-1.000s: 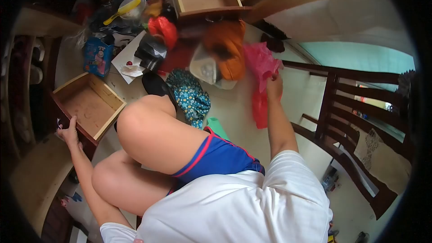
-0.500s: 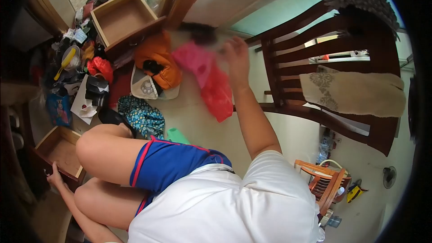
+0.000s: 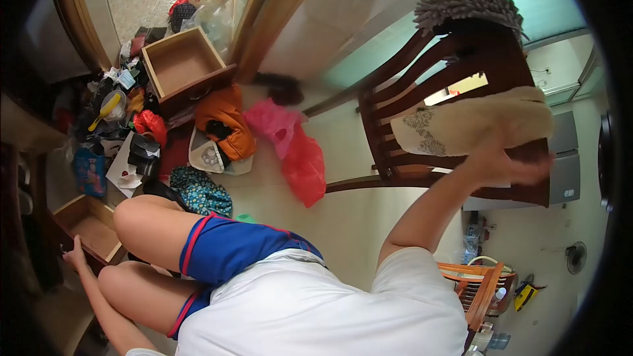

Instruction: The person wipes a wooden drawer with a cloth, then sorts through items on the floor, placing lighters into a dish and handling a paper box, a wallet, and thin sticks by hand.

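Note:
My left hand (image 3: 77,256) grips the front edge of an empty wooden drawer (image 3: 97,225) at the lower left. Blurred by motion, my right hand (image 3: 504,161) is in front of the dark wooden chair, over the lower edge of a beige towel (image 3: 461,125) on its slats; its fingers are spread, and whether it touches the towel is unclear. On the floor, a pink bag (image 3: 273,122) and a red bag (image 3: 303,168) lie together, away from both hands. An orange bag (image 3: 231,122) rests beside them.
A second drawer (image 3: 181,66) stands near the doorway beside a heap of mixed items (image 3: 109,102). A blue flowered cloth (image 3: 201,191) lies near my knees. The dark chair (image 3: 382,138) stands at the right, with a shaggy grey item (image 3: 468,5) on top. Behind are a fan (image 3: 575,257) and a wooden stool (image 3: 478,287).
My right hand has let go of the pink bag and moved right to the chair. The view has swung to the right. My left hand stays at the drawer.

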### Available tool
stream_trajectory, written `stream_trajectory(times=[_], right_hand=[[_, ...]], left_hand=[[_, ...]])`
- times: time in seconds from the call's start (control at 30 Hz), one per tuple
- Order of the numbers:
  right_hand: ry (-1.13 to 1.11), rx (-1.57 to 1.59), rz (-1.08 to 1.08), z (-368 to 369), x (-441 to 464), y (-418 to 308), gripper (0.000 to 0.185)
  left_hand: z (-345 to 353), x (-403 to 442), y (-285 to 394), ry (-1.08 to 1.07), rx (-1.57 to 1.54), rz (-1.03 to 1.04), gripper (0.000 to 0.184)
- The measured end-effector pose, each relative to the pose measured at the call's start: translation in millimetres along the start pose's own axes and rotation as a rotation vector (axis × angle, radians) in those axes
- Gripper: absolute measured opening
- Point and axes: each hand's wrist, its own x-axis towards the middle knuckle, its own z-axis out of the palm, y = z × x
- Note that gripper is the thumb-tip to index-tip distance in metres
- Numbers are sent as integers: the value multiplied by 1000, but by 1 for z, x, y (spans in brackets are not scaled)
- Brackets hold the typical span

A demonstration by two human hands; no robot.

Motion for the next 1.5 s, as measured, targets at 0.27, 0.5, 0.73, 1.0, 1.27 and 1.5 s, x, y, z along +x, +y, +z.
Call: stream_trajectory(times=[0.27, 0.5, 0.73, 1.0, 1.27, 1.5], right_hand=[[-693, 730, 564, 2, -114, -59, 38], [-1840, 1602, 613, -28, -234, -271, 32], [-1566, 2316, -652, -77, -349, -507, 20], [-1755, 1880, -751, -215, -538, -694, 31], [-1657, 1625, -1387, -218, -602, -668, 36], [-2154, 1613, -1489, -207, -577, -606, 32]], left_hand=[[-4, 9, -3, -86, -23, 333, 70], [-54, -54, 38, -154, -171, -195, 103], [-46, -53, 23, -190, -164, -123, 107], [-52, -60, 23, -214, -124, 40, 103], [-51, -61, 24, -140, -303, 79, 81], [-52, -63, 36, -77, -277, 33, 82]])
